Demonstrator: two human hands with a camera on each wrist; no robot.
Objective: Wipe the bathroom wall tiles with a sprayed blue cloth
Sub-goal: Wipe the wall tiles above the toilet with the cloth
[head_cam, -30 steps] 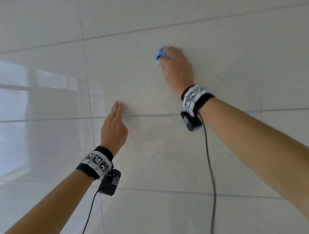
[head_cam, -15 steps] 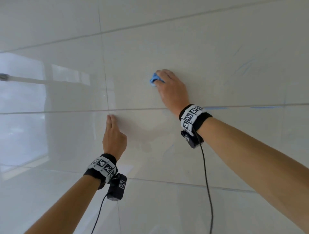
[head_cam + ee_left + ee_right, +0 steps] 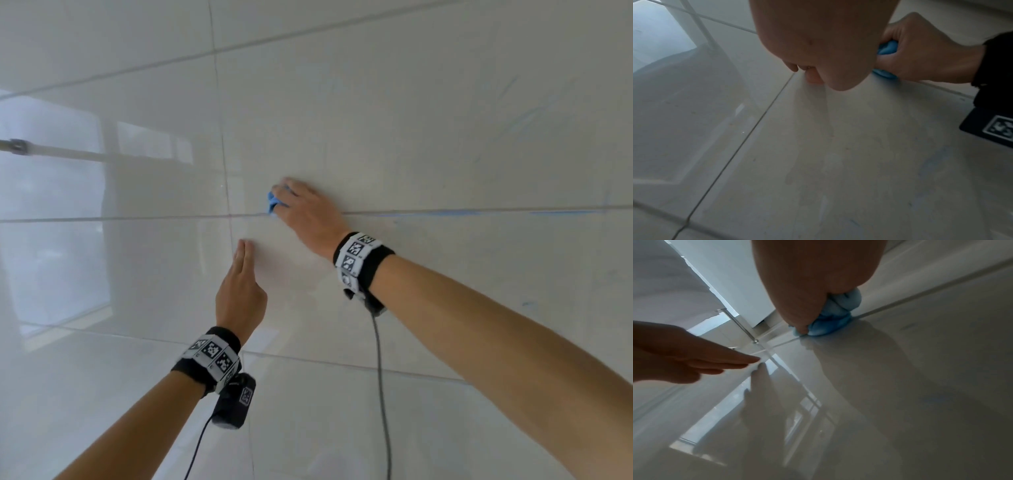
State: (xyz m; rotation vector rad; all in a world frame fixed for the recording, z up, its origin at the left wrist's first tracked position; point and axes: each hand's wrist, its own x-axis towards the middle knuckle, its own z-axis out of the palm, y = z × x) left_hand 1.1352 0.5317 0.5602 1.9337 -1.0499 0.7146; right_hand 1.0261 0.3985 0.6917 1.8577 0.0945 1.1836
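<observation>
My right hand (image 3: 305, 209) grips a bunched blue cloth (image 3: 273, 202) and presses it against the glossy white wall tiles (image 3: 428, 144), just above a horizontal grout line. The right wrist view shows the cloth (image 3: 833, 318) wadded under the fingers, touching the grout. In the left wrist view the cloth (image 3: 887, 48) peeks from the right hand's fist. My left hand (image 3: 241, 287) rests flat on the tile below and to the left, fingers straight and together, its fingertips (image 3: 244, 246) near the vertical grout line. Faint blue streaks (image 3: 520, 116) mark the tiles to the right.
A metal rail (image 3: 17, 146) juts in at the left edge and is mirrored in the shiny tiles. Blue marking runs along the horizontal grout line (image 3: 548, 212) at right. Camera cables hang from both wrists.
My right hand has dragged the cloth down and leftward across the tile to the horizontal grout line. The left hand stays flat on the wall in about the same spot.
</observation>
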